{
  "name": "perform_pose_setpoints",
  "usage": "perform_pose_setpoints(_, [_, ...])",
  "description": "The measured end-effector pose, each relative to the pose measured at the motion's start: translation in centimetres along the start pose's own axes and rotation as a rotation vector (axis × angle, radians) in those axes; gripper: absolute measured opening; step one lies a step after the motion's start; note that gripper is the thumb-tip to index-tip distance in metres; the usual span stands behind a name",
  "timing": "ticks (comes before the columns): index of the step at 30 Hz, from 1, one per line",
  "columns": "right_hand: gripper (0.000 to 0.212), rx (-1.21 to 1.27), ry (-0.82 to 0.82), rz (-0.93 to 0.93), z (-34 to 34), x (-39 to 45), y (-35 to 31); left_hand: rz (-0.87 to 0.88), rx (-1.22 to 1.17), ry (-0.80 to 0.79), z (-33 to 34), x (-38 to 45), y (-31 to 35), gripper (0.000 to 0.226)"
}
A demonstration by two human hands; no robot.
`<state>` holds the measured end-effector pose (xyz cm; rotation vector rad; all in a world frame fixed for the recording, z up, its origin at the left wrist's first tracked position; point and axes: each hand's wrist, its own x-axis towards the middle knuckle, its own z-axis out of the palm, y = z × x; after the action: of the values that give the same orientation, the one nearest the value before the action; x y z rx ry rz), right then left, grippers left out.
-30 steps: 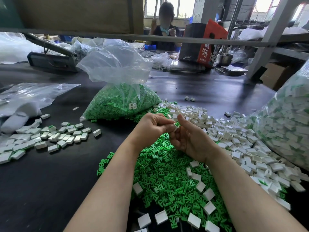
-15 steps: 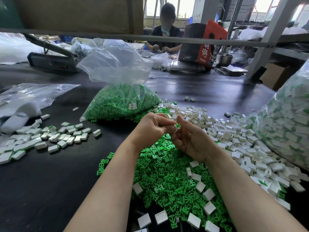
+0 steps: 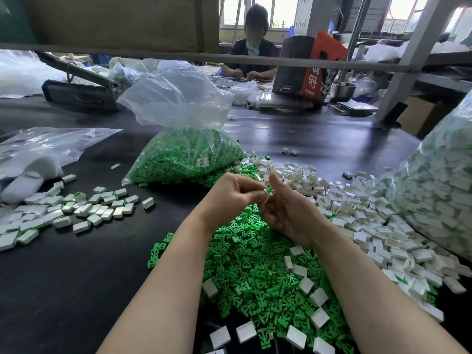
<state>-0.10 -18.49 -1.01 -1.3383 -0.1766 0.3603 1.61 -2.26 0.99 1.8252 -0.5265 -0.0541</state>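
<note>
Above the middle of the dark desk [image 3: 63, 277], the left grip [image 3: 229, 194] and the right grip [image 3: 288, 210] meet fingertip to fingertip, and both pinch one small white-and-green piece [image 3: 268, 192] between them. The left grip's fingers curl down over it, and the right grip's thumb stands up beside it. The piece is held in the air over the far edge of a loose heap of green clips [image 3: 255, 267], which lies under both forearms with a few white caps scattered on it. To the right of the grips spreads a pile of white caps [image 3: 357, 215], running up against a full clear bag [image 3: 439, 190]. Behind the grips an open bag of green clips [image 3: 189, 154] sits on the desk. A cluster of white pieces [image 3: 76, 208] lies well apart to the left.
</note>
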Motion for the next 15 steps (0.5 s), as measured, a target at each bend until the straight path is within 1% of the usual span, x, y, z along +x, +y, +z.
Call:
perform_pose_setpoints(2, [0.064,-0.134,0.047,-0.009,0.18,0.10,-0.05,-0.037,-0.006,-0.019,-0.15,-0.09,-0.10,0.005])
perform_pose_setpoints(4, [0.066,-0.279,0.121,-0.045,0.18,0.13,-0.11,-0.053,0.021,-0.025,-0.33,-0.12,-0.12,0.006])
perform_pose_setpoints(6, [0.062,-0.385,0.189,-0.119,0.05,0.18,-0.16,-0.060,0.014,-0.033,-0.44,-0.08,-0.14,0.007])
perform_pose_setpoints(8, [0.054,-0.439,0.251,-0.207,0.02,0.36,-0.17,-0.072,-0.005,-0.039,-0.53,-0.07,-0.22,0.007])
perform_pose_setpoints(9, [0.051,-0.459,0.259,-0.240,0.01,0.49,-0.14,-0.076,-0.006,-0.038,-0.56,-0.07,-0.30,0.007])
perform_pose_setpoints(12, [0.041,-0.503,0.212,-0.292,-0.15,0.70,0.10,-0.065,0.000,-0.028,-0.60,0.05,-0.54,0.008])
perform_pose_setpoints(15, [0.037,-0.501,0.195,-0.327,-0.45,0.64,0.12,-0.084,-0.022,-0.016,-0.67,0.08,-0.55,0.012])
